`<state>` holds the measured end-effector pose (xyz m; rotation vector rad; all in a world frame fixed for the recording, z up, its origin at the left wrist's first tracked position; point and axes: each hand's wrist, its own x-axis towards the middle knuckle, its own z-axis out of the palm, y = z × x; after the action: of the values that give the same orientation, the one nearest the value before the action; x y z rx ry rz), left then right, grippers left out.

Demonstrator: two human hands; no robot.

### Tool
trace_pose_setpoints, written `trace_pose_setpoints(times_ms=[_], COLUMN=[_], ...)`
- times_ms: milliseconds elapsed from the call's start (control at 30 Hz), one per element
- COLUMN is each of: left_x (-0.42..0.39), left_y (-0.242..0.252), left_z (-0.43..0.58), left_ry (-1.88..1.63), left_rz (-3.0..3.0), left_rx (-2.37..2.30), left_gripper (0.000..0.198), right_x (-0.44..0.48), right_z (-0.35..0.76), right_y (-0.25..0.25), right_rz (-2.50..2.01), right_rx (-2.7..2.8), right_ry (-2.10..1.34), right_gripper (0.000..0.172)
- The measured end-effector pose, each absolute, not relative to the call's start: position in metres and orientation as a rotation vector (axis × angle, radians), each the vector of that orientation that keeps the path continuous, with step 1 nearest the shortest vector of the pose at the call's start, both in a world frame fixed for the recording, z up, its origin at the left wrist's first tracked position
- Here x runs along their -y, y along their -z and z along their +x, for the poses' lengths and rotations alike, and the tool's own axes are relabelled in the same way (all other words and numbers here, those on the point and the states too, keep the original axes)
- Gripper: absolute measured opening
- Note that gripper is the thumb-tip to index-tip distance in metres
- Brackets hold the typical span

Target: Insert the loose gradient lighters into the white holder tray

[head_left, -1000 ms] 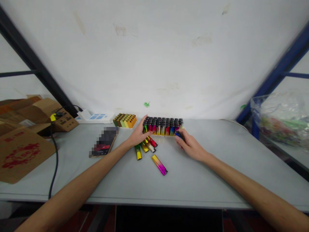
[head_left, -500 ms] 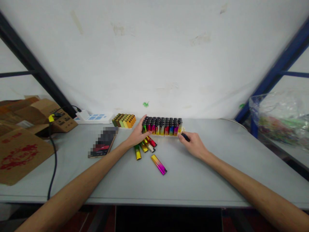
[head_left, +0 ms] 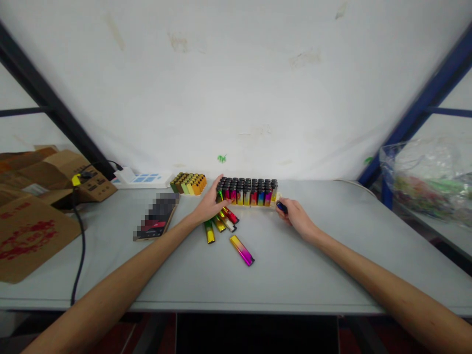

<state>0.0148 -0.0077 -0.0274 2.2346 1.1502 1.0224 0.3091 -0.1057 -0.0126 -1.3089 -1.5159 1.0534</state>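
Rows of upright lighters (head_left: 247, 196) with black tops and shiny multicoloured bodies stand packed in a pale tray (head_left: 273, 204). My left hand (head_left: 208, 202) grips the block's left end, thumb across the front and fingers round the side. Beside the tray's right end, my right hand (head_left: 298, 219) is closed on a dark blue lighter (head_left: 281, 207), whose lower part the fingers hide. Several loose lighters (head_left: 220, 222) in green, gold, white and red lie in front of my left hand. Nearer to me lies a single yellow-and-magenta lighter (head_left: 242, 250).
Behind my left hand stands a block of gold and green pieces (head_left: 188, 183). A blurred-out flat box (head_left: 157, 216), a white power strip (head_left: 147, 181), a black cable (head_left: 81, 255) and cardboard boxes (head_left: 40, 231) are at left. A clear plastic bag (head_left: 431, 182) sits at right.
My right hand has drawn slightly back from the tray's right end, and the lighter in it shows more of its blue side. My left hand stays on the block.
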Motion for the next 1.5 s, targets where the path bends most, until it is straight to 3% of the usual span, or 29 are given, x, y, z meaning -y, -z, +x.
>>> trace_pose_setpoints(times_ms=[333,667,867,1167,1500], left_x=[0.008,0.007,0.007,0.006,0.005], left_y=[0.027,0.03,0.029,0.029,0.03], left_z=[0.016,0.014,0.015,0.015,0.014], left_ry=[-1.011,-1.008,-1.014,-1.026,-1.016], left_rz=[2.228,2.217,2.221,2.233,2.246], left_rx=[-1.15,-1.142,-1.145,-1.137,-1.139], left_gripper=[0.098,0.098,0.097,0.095,0.097], right_x=[0.103,0.089,0.088,0.08,0.073], right_z=[0.311,0.332,0.341,0.346,0.334], right_y=[0.014,0.018,0.016,0.022,0.011], right_rz=[-1.271,-1.27,-1.343,-1.386,-1.627], right_rx=[1.543,1.588,1.547,1.768,2.014], right_ry=[-1.012,-0.341,-0.338,-0.055,0.298], right_gripper=[0.053,0.048,0.045,0.044,0.056])
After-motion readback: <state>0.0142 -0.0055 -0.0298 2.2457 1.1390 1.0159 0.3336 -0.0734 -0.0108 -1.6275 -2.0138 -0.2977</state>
